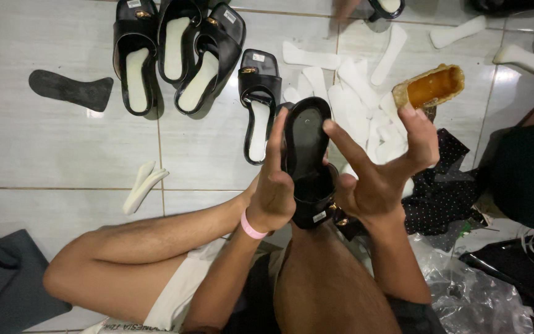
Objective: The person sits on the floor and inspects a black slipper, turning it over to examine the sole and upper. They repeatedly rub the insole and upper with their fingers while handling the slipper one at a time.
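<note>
Black glossy sandal (pixel 307 158), oval-soled, sits at frame centre. Left hand (pixel 273 188) grips its edge, fingers curled. Right hand (pixel 378 167) supports the strap end, fingers spread open, index fingertip touching the sole.

White insoles (pixel 366 105); black sandals (pixel 174 52); floor tiles (pixel 44 148)

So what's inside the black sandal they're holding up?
The black sandal shows a bare, dark footbed, with no white insole like the sandals on the floor. The left hand grips its side, and the right hand touches its edge. The strap hides the toe end.
</note>
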### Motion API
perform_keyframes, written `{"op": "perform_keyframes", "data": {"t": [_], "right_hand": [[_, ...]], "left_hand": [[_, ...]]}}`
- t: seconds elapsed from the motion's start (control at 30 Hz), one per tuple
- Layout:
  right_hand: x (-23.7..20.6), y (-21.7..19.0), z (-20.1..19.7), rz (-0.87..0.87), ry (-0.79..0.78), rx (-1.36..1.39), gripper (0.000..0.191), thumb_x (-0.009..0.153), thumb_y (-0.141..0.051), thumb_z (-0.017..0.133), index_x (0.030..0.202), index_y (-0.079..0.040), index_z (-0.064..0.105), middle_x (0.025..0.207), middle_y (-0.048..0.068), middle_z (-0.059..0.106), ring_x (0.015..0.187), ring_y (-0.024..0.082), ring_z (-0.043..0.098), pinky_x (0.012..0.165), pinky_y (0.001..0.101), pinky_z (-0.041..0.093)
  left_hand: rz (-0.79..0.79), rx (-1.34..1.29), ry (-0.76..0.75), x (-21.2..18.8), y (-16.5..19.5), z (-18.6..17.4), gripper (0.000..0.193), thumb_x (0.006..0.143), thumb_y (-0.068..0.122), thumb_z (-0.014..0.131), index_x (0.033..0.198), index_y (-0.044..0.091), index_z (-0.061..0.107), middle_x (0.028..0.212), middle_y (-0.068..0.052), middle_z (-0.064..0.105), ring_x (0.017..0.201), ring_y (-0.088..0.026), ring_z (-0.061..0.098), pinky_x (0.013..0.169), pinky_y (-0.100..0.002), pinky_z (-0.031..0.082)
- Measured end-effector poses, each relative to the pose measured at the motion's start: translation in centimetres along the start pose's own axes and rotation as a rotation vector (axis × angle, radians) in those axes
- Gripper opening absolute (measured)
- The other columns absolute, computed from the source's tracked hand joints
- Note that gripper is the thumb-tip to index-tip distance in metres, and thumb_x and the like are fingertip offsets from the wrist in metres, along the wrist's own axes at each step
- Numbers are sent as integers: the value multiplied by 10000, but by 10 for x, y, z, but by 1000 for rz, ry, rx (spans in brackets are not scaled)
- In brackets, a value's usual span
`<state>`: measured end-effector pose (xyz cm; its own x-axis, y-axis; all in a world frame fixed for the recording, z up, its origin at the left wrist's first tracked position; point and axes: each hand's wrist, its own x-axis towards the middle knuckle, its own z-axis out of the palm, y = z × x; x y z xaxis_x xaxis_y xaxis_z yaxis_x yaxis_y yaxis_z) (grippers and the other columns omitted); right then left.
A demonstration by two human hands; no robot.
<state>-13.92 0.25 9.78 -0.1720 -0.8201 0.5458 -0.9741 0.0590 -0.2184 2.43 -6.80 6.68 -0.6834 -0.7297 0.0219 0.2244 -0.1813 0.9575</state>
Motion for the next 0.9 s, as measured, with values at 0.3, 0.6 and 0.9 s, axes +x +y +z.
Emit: {"op": "perform_keyframes", "data": {"t": [0.3, 0.6, 0.9], "right_hand": [[9, 4, 7, -104, -37, -298, 511, 1173, -525, 381, 1324, -356, 840, 1564, 113, 269, 1450, 300, 203, 1238, 448, 242], [8, 2, -4, -98, 58, -106, 560, 1090, -559, 391, 1277, -288, 844, 1520, 108, 296, 1418, 308, 231, 1202, 509, 352], [4, 8, 4, -163, -34, -332, 373, 1128, -515, 524, 1339, -388, 805, 1554, 66, 335, 1438, 284, 234, 1118, 467, 282]], "left_hand": [[70, 35, 9, 1, 2, -2, 1040, 999, 793, 269, 1670, 50, -10, 1373, -161, 551, 1252, -239, 593, 1126, -407, 504], [91, -8, -6, 3, 3, 3, 1007, 1027, 778, 246, 1680, 63, -31, 1298, -123, 603, 1084, -185, 641, 1014, -348, 546], [83, -17, 25, 3, -7, 0, 1013, 1020, 771, 280, 1678, 81, -62, 1334, -137, 590, 1142, -202, 642, 1065, -373, 541]]}}
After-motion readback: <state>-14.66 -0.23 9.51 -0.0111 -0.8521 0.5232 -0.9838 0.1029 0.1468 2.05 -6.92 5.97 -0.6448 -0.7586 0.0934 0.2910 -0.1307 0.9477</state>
